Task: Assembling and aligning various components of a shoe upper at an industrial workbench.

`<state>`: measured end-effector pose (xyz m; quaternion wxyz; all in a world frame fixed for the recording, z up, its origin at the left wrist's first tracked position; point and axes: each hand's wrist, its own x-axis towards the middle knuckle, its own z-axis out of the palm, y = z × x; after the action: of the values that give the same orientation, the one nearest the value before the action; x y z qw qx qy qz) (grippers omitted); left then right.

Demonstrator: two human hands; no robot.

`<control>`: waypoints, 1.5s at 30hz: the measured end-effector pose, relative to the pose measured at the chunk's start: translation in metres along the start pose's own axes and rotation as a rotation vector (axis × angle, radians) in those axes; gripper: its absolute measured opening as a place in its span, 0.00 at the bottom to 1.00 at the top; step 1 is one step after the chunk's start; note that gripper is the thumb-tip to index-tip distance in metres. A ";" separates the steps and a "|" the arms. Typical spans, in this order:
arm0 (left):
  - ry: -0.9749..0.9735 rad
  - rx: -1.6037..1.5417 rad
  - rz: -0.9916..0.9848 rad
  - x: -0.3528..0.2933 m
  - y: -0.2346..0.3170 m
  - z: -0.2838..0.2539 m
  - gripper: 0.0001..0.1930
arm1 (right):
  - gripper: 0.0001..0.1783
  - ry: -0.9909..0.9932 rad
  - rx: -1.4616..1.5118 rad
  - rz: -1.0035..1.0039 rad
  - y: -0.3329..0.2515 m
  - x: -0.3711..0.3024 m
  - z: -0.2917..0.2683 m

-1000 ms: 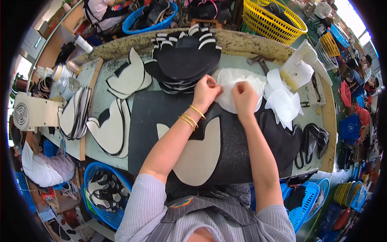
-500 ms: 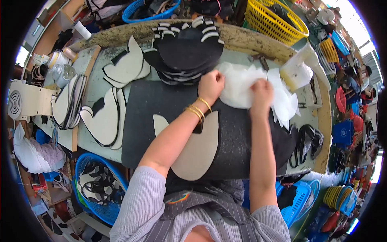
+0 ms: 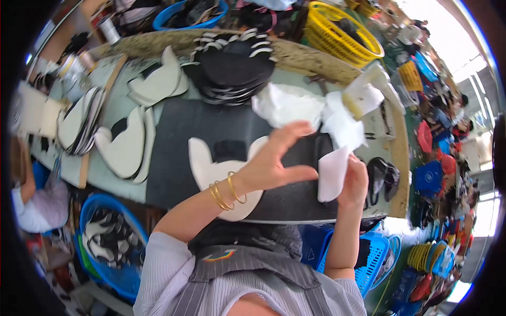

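Observation:
In my right hand (image 3: pixel 355 185) is a thin white curved piece (image 3: pixel 332 176), pinched along its right edge above the right side of the black mat (image 3: pixel 174 121). My left hand (image 3: pixel 274 160) hovers left of that piece, thumb and fingers spread, holding nothing. Below my left wrist a cream U-shaped shoe upper piece (image 3: pixel 226 189) lies on the mat, partly hidden by the hand and forearm. Beyond my hands rests a pile of thin white pieces (image 3: pixel 295 106), and beside it a second white stack (image 3: pixel 340 124).
At the back of the table stands a tall stack of black and cream pieces (image 3: pixel 232 68). More cream pieces (image 3: pixel 124 145) lie to the left. Scissors (image 3: pixel 375 179) and a white container (image 3: pixel 363 97) are at the right. Blue baskets (image 3: pixel 113 258) flank the table below.
Both hands have come back from the white pile toward me. My right hand now holds one white piece at the right; my left hand has opened. The whole view has shifted slightly.

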<state>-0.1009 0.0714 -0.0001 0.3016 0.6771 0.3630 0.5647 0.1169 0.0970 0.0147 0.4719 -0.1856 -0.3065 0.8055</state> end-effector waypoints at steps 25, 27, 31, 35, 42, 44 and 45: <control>0.088 -0.604 -1.007 -0.147 0.029 -0.081 0.13 | 0.08 0.098 -0.676 0.218 0.126 -0.032 0.047; 0.184 -0.583 -0.987 -0.160 0.015 -0.079 0.11 | 0.08 0.106 -0.860 0.285 0.136 -0.035 0.034; 0.286 -0.208 -0.886 -0.171 0.008 -0.079 0.11 | 0.09 0.132 -1.005 0.390 0.147 -0.035 0.030; 0.236 -0.063 -0.962 -0.168 0.015 -0.080 0.14 | 0.08 0.115 -1.071 0.389 0.148 -0.035 0.032; 0.009 0.785 -0.362 -0.178 0.025 -0.054 0.30 | 0.07 0.077 -1.259 0.273 0.155 -0.039 0.026; -0.166 0.792 -0.177 -0.180 0.029 -0.039 0.33 | 0.10 0.048 -1.321 0.157 0.156 -0.037 0.023; -0.274 0.793 -0.197 -0.180 0.030 -0.034 0.33 | 0.10 0.062 -1.320 0.154 0.155 -0.036 0.025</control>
<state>-0.1473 -0.0951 -0.0677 0.1157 0.7714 0.5714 0.2550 0.0190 0.0010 -0.0704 0.2089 -0.4800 -0.7077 0.4746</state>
